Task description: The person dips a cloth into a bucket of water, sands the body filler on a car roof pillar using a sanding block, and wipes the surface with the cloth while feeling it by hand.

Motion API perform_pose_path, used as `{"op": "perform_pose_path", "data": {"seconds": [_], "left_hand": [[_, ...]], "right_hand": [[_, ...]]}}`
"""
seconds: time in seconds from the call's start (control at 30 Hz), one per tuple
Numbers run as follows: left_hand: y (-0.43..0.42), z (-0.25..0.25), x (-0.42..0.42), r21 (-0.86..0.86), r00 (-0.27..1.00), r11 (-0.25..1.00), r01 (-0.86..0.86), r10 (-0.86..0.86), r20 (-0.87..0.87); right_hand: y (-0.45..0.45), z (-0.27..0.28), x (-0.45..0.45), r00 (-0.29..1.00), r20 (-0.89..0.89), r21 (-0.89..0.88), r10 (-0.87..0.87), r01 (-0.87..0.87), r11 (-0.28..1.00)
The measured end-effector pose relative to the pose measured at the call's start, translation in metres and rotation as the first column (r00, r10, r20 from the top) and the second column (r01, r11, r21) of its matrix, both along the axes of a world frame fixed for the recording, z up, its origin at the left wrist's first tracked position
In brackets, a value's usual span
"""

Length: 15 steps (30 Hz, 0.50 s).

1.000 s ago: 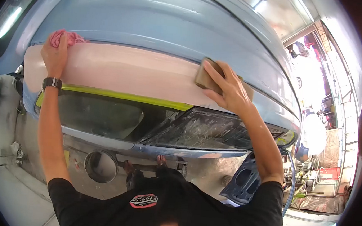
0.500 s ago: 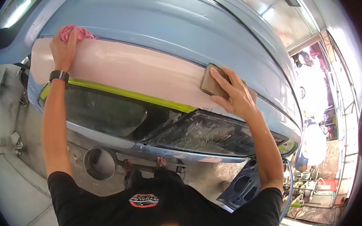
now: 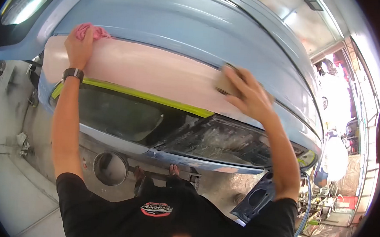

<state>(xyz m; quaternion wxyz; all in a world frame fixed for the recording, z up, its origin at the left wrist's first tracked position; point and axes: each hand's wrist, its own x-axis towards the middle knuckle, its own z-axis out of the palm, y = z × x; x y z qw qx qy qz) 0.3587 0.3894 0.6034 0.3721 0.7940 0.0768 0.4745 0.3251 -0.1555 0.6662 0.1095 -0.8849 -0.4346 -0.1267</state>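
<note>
A pale pink, primer-like strip runs along the side edge of the blue car roof. My left hand is closed on a crumpled pink cloth, at the left end of the strip. Toward its right end, my right hand grips a grey-brown sanding block laid against the pink surface. The block and fingers are smeared by motion. Yellow-green masking tape borders the strip's lower edge, above the dark window.
A round bucket stands on the floor below the car, near my feet. A loose dark-blue door panel leans at the lower right. Tools and parts lie beyond it, by a bright opening. A lamp hangs at the upper right.
The whole view has shifted, so the car and both arms appear a little farther right. My right hand and the sanding block have become blurred. Both hands keep their holds.
</note>
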Motion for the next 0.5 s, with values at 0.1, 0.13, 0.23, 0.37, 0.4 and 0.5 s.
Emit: {"op": "perform_pose_path", "data": {"seconds": [0.1, 0.13, 0.23, 0.37, 0.4, 0.5], "left_hand": [[-0.003, 0.002, -0.003, 0.016, 1.000, 1.000, -0.024, 0.024, -0.015], [-0.004, 0.006, -0.004, 0.036, 0.999, 0.999, -0.028, 0.029, -0.026], [-0.007, 0.007, -0.006, 0.040, 0.999, 0.998, -0.046, 0.047, -0.021], [-0.003, 0.006, -0.003, 0.036, 1.000, 0.999, 0.009, -0.010, 0.024], [-0.003, 0.004, -0.002, 0.021, 0.999, 0.999, 0.025, -0.026, 0.045], [-0.001, 0.001, -0.002, 0.019, 1.000, 1.000, -0.008, 0.008, 0.019]], "right_hand": [[0.026, 0.002, 0.009, 0.999, 0.039, -0.044, -0.008, 0.010, 0.999], [0.056, 0.003, 0.012, 0.998, 0.064, -0.058, -0.013, 0.017, 0.998], [0.210, -0.015, 0.034, 0.984, 0.103, 0.011, 0.144, -0.145, 0.989], [0.235, 0.002, 0.036, 0.973, -0.021, -0.015, 0.231, -0.231, 0.973], [0.204, 0.004, 0.029, 0.987, -0.058, -0.055, 0.151, -0.154, 0.987], [0.067, 0.002, 0.007, 0.999, -0.013, -0.017, -0.035, 0.035, 0.999]]}}
